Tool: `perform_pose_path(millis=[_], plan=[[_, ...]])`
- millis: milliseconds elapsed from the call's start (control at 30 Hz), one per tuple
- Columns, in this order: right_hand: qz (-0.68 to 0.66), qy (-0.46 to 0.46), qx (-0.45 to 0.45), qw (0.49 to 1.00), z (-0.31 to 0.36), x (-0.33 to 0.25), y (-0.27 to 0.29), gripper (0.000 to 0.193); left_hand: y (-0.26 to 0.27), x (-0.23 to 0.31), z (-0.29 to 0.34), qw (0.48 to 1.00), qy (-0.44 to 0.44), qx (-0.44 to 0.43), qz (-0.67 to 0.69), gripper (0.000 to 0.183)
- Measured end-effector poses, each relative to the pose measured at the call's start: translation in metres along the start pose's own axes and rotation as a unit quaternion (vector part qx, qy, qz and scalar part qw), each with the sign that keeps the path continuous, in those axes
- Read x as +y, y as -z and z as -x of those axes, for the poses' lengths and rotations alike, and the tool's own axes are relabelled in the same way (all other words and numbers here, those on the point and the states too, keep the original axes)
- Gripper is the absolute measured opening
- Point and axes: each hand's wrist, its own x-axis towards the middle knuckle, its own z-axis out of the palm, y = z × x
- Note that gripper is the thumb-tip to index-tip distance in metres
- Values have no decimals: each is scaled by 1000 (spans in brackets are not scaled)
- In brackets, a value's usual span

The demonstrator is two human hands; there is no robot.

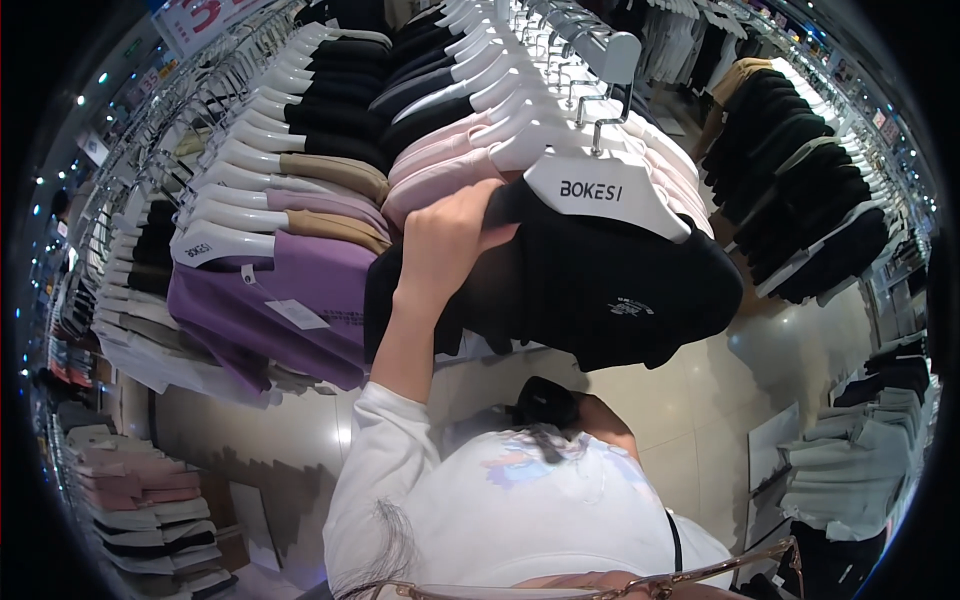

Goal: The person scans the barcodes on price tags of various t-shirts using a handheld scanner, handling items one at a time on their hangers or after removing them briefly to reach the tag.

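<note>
Setting: you are standing in a clothing shop, looking down along a packed rail (560,60) of tops, each hanging on a white hanger.
Left hand: your left hand (445,235) is reaching up and forward, its fingers curling together over the shoulder of a black T-shirt (600,280) and pinching the fabric near the collar.
Left arm: your forearm is rising bare out of a pushed-up white sleeve (375,460).
Right hand: your right arm is bending low near your chest, and its hand is hiding behind a dark object (545,400); you cannot tell whether the fingers are apart or closed, or what that object is.
Black T-shirt: it is hanging at the front of the rail on a wide white hanger (610,190), sitting just right of your left hand, with a small pale emblem on the chest.
Neighbours on the rail: pale pink tops (440,160) are pressing just behind the black one.
Left rack: a purple T-shirt (285,300) with a white tag is hanging near your wrist, with tan, lilac and black tops behind it.
Right side: dark tops (800,200) are crowding another rack, well apart from your hands.
Floor: shiny beige tiles (700,400) are showing below the clothes.
Lower left: folded garments (140,500) are lying stacked in a pile.
</note>
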Motion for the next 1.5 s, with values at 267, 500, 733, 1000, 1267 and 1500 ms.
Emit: perform_pose_path(millis=[267,500,733,1000,1267,1500], plan=[[-45,61,-100,992,-3,11,48,44,-46,-19,1,986,67,96,-115,45],[12,135,-168,976,-8,77,102,45,-83,3,57,919,181,233,-260,78],[208,230,-271,911,-26,90,116,47,-186,87,383,836,520,51,-167,36],[182,273,-324,887,-57,56,65,44,-254,456,682,292,955,6,-47,25],[243,267,-400,843,-25,-16,-22,31,-256,456,661,240,960,141,39,24],[257,386,-479,745,14,-82,-108,34,-191,333,713,340,932,119,35,24]])
